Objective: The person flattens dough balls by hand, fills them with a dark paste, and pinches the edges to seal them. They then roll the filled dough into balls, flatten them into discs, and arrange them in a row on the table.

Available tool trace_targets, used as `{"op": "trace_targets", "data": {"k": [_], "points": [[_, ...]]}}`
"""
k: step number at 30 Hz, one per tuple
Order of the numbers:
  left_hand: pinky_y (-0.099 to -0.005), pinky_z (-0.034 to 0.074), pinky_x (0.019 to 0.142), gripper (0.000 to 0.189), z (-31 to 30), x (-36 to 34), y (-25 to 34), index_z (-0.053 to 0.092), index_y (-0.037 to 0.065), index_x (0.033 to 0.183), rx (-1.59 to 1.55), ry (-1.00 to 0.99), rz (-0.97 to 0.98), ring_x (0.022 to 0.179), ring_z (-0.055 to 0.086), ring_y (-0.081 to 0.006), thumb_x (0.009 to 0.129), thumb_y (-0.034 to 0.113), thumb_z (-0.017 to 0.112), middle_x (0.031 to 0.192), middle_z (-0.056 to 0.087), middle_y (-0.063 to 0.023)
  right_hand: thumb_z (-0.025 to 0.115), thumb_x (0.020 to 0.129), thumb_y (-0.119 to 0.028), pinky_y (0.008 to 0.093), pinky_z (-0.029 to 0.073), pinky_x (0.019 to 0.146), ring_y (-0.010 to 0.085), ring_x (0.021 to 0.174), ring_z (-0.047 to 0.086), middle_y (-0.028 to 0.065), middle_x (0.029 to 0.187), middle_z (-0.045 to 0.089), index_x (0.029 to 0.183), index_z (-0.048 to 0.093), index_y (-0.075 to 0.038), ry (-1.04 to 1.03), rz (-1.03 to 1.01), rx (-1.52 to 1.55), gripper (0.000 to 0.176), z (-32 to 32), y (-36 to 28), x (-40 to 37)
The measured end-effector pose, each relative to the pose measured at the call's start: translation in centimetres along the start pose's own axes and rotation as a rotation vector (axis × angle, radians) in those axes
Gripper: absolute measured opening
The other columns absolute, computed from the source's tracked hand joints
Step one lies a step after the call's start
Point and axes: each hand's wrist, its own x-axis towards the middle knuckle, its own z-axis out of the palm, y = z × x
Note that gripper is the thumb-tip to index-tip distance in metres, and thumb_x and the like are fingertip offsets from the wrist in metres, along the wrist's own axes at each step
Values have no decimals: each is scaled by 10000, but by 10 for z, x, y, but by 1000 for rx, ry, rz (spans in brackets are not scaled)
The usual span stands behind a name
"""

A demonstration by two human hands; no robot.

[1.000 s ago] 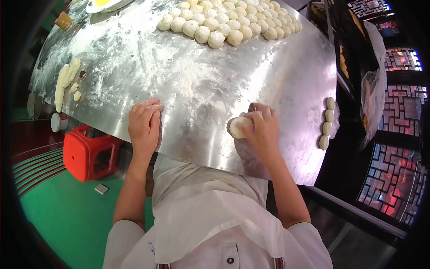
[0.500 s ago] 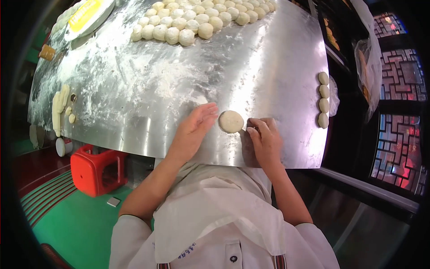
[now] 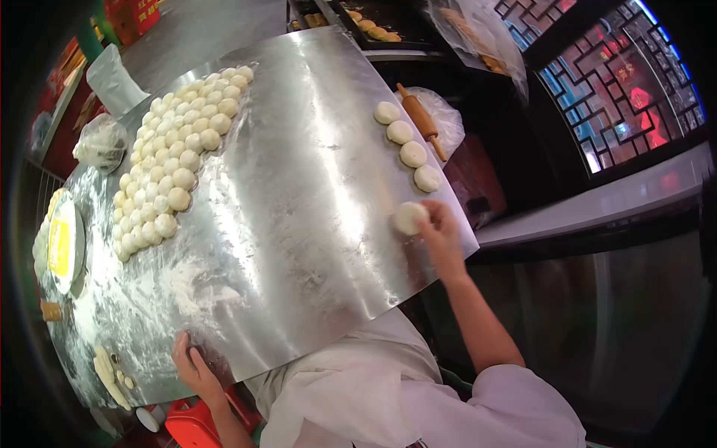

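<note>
In the head view my right hand (image 3: pixel 442 233) grips the edge of a flattened dough disc (image 3: pixel 410 219) over the steel table's right side. Just beyond it, a row of several dough rounds (image 3: pixel 413 154) lies along the right edge. My left hand (image 3: pixel 196 369) rests at the table's near edge, its fingers apart and nothing in them. Many dough balls (image 3: pixel 179 134) sit packed together on the far left part of the steel table (image 3: pixel 299 246).
A rolling pin (image 3: pixel 422 123) lies by a plastic bag at the right edge. On the left are a plate with yellow contents (image 3: pixel 66 243), dough strips (image 3: pixel 109 377) and a bagged item (image 3: pixel 101 142). A red stool (image 3: pixel 196 424) stands below the table.
The view has turned to the right. My right hand has taken hold of the dough disc and carried it toward the row. My left hand has moved away leftward.
</note>
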Motion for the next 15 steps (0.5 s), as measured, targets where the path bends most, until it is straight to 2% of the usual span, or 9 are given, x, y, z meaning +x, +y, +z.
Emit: {"op": "trace_targets", "data": {"k": [2, 4, 6, 8, 9, 11, 12, 14, 15], "points": [[-449, 391, 1108, 290, 2, -3, -3, 628, -34, 1246, 72, 15, 16, 1279, 539, -355, 1007, 50, 488, 1358, 604, -188, 643, 964, -114, 231, 495, 698, 87, 839, 623, 35, 990, 676, 1175, 613, 9, 139, 89, 56, 246, -42, 16, 25], [-461, 391, 1097, 286, 6, -2, 2, 626, -37, 1237, 208, -8, 69, 1268, 534, -365, 1010, 66, 486, 1355, 601, -199, 647, 964, -121, 241, 503, 720, 93, 852, 619, 43, 1016, 669, 1188, 624, 20, 128, 149, 71, 265, -63, 34, 39], [-463, 391, 1094, 283, 8, 0, 1, 627, -36, 1233, 201, -4, 60, 1268, 530, -367, 1011, 71, 487, 1357, 598, -199, 655, 961, -124, 245, 506, 729, 94, 859, 612, 49, 1046, 658, 1195, 628, 26, 111, 194, 85, 280, -73, 42, 46], [-466, 391, 1090, 281, 8, 0, -1, 629, -36, 1228, 201, -4, 51, 1267, 526, -368, 1011, 77, 489, 1360, 596, -199, 714, 897, -93, 280, 516, 766, 137, 881, 606, 74, 1093, 616, 1219, 622, 42, 69, 25, -208, 360, -78, 46, 45], [-465, 391, 1090, 280, 8, -1, -2, 631, -35, 1225, 215, -8, 54, 1266, 525, -367, 1011, 80, 490, 1362, 595, -197, 714, 897, -93, 280, 516, 766, 137, 881, 606, 74, 1093, 616, 1219, 622, 42, 76, 28, -200, 360, -77, 44, 42], [-465, 391, 1090, 280, 8, 0, -4, 633, -35, 1222, 231, -10, 63, 1265, 524, -366, 1011, 83, 492, 1364, 594, -195, 787, 797, -57, 321, 517, 800, 202, 891, 601, 111, 1101, 574, 1236, 612, 34, 130, -169, -492, 481, -74, 36, 36], [-464, 392, 1089, 279, 9, 0, -4, 634, -34, 1221, 228, -8, 57, 1265, 524, -365, 1011, 82, 491, 1363, 595, -194, 787, 797, -57, 321, 517, 800, 202, 891, 601, 111, 1101, 574, 1236, 612, 34, 132, -169, -490, 481, -71, 35, 35], [-463, 393, 1088, 279, 10, 0, -4, 635, -34, 1221, 224, -9, 51, 1265, 524, -364, 1012, 82, 491, 1362, 595, -193, 830, 740, -46, 361, 513, 851, 290, 920, 605, 165, 1123, 562, 1237, 606, 10, 118, -160, -524, 547, -64, 33, 31], [-464, 393, 1089, 278, 10, 0, -4, 638, -33, 1218, 231, -9, 48, 1263, 526, -365, 1011, 82, 493, 1361, 596, -193, 830, 740, -46, 361, 513, 851, 290, 920, 605, 165, 1123, 562, 1237, 606, 10, 117, -161, -524, 547, -64, 32, 32]]}}
